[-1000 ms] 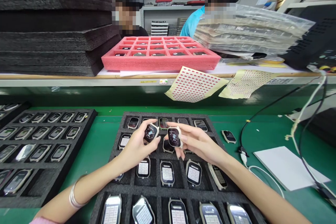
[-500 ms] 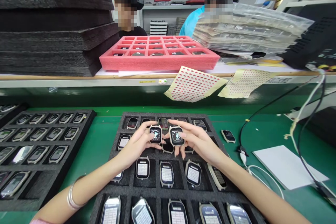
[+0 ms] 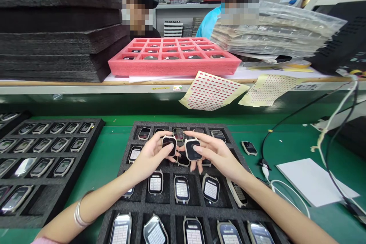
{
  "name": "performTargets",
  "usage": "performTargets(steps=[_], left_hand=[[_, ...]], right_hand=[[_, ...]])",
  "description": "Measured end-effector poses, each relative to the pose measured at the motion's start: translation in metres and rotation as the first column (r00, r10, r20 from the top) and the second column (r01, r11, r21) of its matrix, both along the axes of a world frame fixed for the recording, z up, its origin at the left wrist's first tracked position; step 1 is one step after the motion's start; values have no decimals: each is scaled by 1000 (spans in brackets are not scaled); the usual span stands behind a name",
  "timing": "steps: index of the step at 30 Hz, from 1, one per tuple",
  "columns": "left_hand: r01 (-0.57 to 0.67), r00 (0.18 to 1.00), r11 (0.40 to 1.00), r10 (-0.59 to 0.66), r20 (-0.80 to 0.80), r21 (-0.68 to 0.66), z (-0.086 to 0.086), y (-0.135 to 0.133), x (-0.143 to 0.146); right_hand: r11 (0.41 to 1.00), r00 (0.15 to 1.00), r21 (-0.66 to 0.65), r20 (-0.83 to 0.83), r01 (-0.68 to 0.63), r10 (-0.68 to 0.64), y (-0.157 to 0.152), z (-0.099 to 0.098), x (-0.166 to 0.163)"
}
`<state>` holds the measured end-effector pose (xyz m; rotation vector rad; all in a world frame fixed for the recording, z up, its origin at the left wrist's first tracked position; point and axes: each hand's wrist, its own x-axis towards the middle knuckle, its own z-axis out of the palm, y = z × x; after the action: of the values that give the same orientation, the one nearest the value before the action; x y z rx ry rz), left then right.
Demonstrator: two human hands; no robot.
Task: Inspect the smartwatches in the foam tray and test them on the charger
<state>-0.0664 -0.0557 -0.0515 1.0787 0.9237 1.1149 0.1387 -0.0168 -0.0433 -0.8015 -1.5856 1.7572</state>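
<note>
My left hand is closed around a smartwatch case, its thumb lying on the dark screen. A second smartwatch case sits in my right hand, whose thumb also rests on a dark screen. The two watches are side by side, slightly apart, above a black foam tray. In the tray's compartments lie several more strapless watches; many in the nearer rows, such as one watch, show a lit white grid. The hands hide part of the second row.
Another foam tray of watches lies at left. To the right are a loose watch, a white sheet and cables. A shelf ahead bears a pink foam tray, black foam stacks and plastic trays. Two people are beyond it.
Both held watches' screens have gone from a lit dial to dark. My left thumb has shifted right across its screen. The hands have otherwise stayed in place.
</note>
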Motion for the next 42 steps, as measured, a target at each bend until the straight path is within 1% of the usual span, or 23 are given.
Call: performTargets(steps=[4, 7, 10, 13, 20, 24, 28, 31, 36, 39, 42], left_hand=[[8, 999, 999, -6, -32, 44, -3, 1, 0], [-32, 987, 996, 44, -155, 79, -5, 2, -2], [-27, 955, 992, 61, -291, 122, -7, 0, -5], [-9, 938, 986, 67, -341, 168, -9, -1, -8], [-16, 919, 980, 93, -384, 199, -7, -2, -7], [-12, 928, 982, 81, -363, 187, -6, -4, -6], [9, 922, 979, 70, -380, 202, -6, -5, -7], [12, 912, 973, 85, -401, 232, -5, -5, -8], [-6, 920, 972, 98, -379, 235, -5, -4, -8], [19, 910, 969, 85, -406, 245, -4, -4, -8], [28, 916, 971, 72, -396, 239, -4, -4, -9]], right_hand=[[999, 998, -26, -55, -24, 22, 1, 1, 0], [997, 991, -41, -119, -67, 61, 2, 2, 0], [996, 989, -23, -127, -83, 80, 2, 3, 0], [997, 991, -26, -113, -77, 73, 1, 2, 1], [994, 986, -25, -128, -107, 103, 3, 0, 1], [994, 985, -23, -137, -107, 103, 3, 0, 1], [995, 991, -30, -98, -96, 93, 3, 0, 2], [995, 991, -33, -99, -94, 90, 2, 1, 3], [992, 987, -37, -107, -120, 116, 2, 1, 3], [993, 987, -31, -113, -116, 112, 2, 1, 3], [992, 987, -17, -110, -123, 121, 3, 1, 3]])
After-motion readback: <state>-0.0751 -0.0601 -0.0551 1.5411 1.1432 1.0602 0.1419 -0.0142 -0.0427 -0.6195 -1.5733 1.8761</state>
